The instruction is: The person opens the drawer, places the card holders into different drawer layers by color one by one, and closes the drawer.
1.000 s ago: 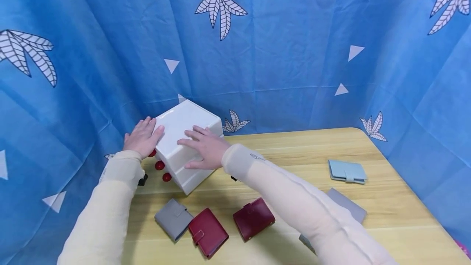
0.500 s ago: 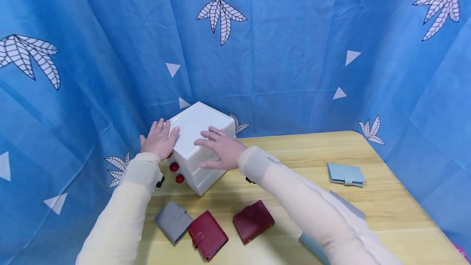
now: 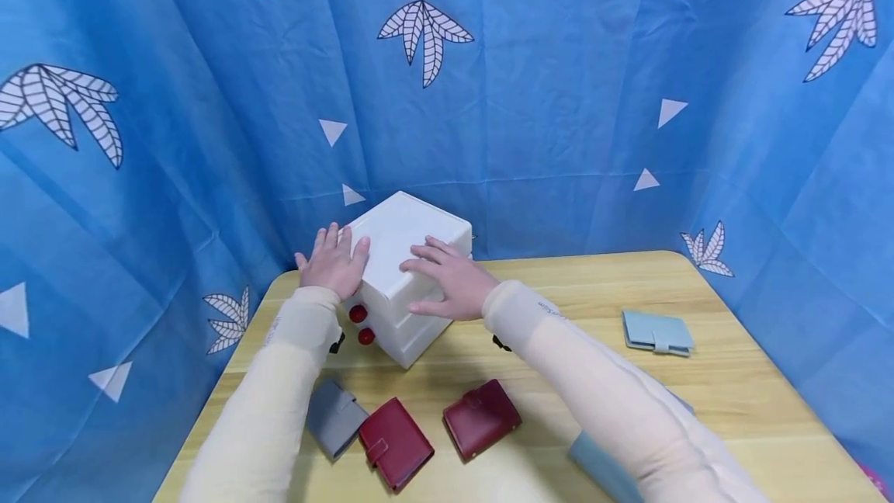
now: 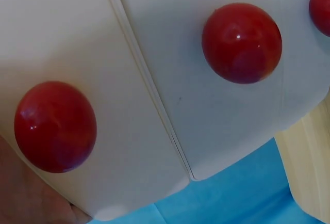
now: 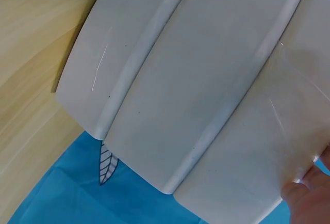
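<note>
A white mini drawer cabinet (image 3: 415,235) with red round knobs (image 3: 366,336) stands turned at an angle toward the back left of the table. My left hand (image 3: 334,264) lies with straight fingers along its top left edge, above the knobbed front. My right hand (image 3: 457,279) spreads its fingers over the top right edge, thumb lower against the side. Close up in the left wrist view are the drawer fronts and knobs (image 4: 242,43), with part of the left hand (image 4: 28,193) at the corner. The right wrist view has the cabinet's ridged side (image 5: 201,79) and fingertips at the top edge.
In front of the cabinet lie a grey wallet (image 3: 337,419), a red wallet (image 3: 396,445) and a dark red wallet (image 3: 482,419). A light blue wallet (image 3: 656,332) is at the right; another blue one (image 3: 604,468) is partly under my right sleeve. Blue curtain (image 3: 559,99) closes in the back and sides.
The cabinet has shifted to the right across the table, both hands travelling with it. It has also turned slightly, and the table's back left corner has come into view.
</note>
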`<state>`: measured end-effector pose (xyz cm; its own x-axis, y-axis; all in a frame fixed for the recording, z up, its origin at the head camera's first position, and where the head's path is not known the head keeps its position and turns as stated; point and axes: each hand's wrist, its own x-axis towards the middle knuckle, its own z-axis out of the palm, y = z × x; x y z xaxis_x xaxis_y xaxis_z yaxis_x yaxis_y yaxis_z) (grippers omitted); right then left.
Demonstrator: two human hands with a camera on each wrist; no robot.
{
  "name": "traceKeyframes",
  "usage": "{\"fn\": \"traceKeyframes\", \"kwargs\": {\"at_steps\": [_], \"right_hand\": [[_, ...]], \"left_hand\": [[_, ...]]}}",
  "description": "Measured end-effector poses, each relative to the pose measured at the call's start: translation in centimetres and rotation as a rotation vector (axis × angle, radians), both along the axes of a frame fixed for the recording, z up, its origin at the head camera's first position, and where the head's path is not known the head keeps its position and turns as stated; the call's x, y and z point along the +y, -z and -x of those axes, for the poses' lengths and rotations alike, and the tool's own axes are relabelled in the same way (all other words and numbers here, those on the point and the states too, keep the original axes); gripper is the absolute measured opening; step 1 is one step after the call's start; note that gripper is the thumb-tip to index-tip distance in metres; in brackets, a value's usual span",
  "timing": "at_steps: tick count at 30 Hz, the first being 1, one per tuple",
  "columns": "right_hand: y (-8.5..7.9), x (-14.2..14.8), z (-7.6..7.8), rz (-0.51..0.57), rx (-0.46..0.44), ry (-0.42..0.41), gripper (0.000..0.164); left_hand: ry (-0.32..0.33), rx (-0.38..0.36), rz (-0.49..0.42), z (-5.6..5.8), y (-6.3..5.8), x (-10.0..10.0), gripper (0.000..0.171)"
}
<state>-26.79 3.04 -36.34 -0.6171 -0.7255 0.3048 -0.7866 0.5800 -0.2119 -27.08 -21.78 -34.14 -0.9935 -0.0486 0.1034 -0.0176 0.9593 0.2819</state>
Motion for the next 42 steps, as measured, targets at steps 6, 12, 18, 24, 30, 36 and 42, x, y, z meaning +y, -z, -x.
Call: {"fn": "traceKeyframes", "kwargs": {"at_steps": [6,12,18,24,30,36,42], "right_hand": [[0.0,1.8,0.0,0.043,-0.010,0.020,0.070],[0.4,3.2,-0.1,0.089,-0.008,0.026,0.069],[0.8,4.7,0.0,0.135,-0.017,0.042,0.066],[1.0,5.7,0.4,0.165,-0.003,0.035,0.066],[1.2,6.8,0.6,0.141,-0.023,0.060,0.072],[0.8,7.9,0.6,0.118,-0.077,0.085,0.072],[0.3,8.8,0.5,0.125,-0.134,0.132,0.070]], "left_hand": [[-0.005,0.028,-0.004,0.2,0.0,2.1,0.085],[-0.009,0.038,0.005,0.0,0.3,3.8,0.082],[0.008,0.038,0.020,-0.1,0.7,5.4,0.084],[0.039,0.072,0.079,-0.4,0.6,6.5,0.084],[0.085,0.072,0.125,-1.0,0.5,7.9,0.081],[0.112,0.060,0.163,-1.5,0.6,9.2,0.084],[0.201,0.042,0.229,-1.8,0.2,10.5,0.082]]}}
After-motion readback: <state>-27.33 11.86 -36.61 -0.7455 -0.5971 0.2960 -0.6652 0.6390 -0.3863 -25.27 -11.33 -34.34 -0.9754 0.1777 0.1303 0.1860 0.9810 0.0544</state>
